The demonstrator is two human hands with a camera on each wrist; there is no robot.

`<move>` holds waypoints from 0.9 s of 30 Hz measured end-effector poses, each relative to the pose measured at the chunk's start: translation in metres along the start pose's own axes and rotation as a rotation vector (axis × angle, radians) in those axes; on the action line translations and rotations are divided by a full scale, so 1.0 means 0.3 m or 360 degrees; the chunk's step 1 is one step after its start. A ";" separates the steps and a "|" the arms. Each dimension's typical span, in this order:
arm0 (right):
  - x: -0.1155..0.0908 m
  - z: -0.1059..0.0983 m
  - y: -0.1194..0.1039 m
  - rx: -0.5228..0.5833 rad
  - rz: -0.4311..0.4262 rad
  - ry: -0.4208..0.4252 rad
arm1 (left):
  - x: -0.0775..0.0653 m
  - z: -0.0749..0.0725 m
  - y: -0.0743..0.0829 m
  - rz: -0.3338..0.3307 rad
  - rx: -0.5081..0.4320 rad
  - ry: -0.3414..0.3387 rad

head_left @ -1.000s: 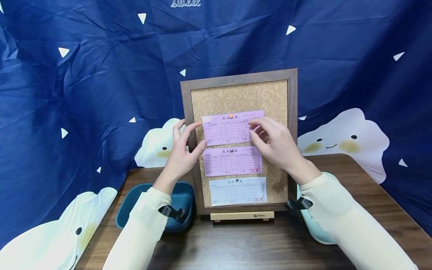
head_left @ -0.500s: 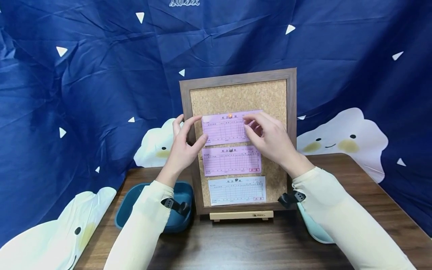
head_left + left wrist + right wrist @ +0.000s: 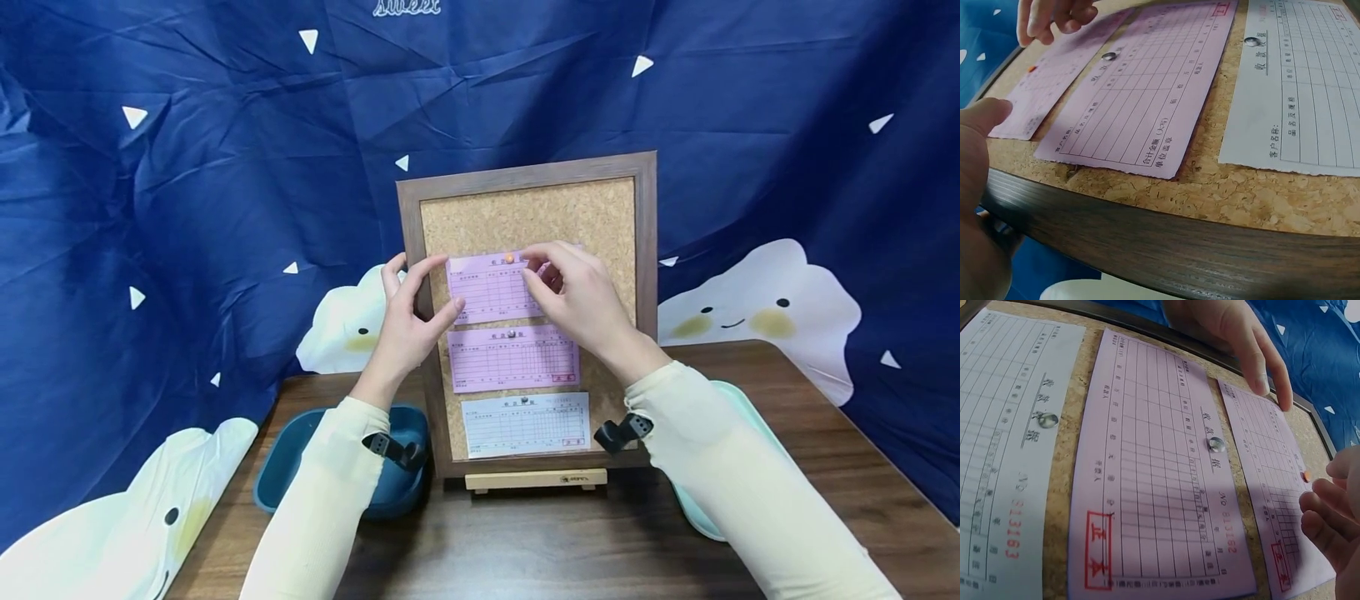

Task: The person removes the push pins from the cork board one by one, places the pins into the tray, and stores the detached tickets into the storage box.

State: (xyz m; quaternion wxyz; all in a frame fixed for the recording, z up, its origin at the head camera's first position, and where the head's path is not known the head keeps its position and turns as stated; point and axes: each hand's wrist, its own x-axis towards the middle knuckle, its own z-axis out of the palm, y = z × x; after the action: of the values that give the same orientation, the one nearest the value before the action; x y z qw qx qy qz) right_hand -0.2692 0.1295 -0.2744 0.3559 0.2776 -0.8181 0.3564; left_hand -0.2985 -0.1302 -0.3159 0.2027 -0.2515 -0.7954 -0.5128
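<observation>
Left hand [image 3: 405,332]: I see fingers spread, at left side of the corkboard [image 3: 532,218].
Right hand [image 3: 581,300]: finger and thumb apart, before corkboard's right half.
Upper pink slip [image 3: 483,292]: pinned, just above corkboard's middle.

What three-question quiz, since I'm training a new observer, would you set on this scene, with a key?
1. Count: how many paper slips are pinned to the corkboard?
2. True or false: the lowest slip is white.
3. Multiple choice: which of the person's hands is nearer the orange pin on the top slip? A, the left; B, the right.

Key:
1. Three.
2. True.
3. B, the right hand.
</observation>
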 end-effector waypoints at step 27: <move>0.039 0.073 -0.017 -0.0025 0.0229 0.0079 | 0.000 0.017 0.014 0.0025 0.0043 0.0070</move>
State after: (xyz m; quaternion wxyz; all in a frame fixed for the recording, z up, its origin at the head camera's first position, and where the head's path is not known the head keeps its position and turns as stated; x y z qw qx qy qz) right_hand -0.2808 0.1070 -0.2742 0.3518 0.2064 -0.8296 0.3813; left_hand -0.2961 -0.1240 -0.3148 0.2276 -0.2437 -0.7957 -0.5056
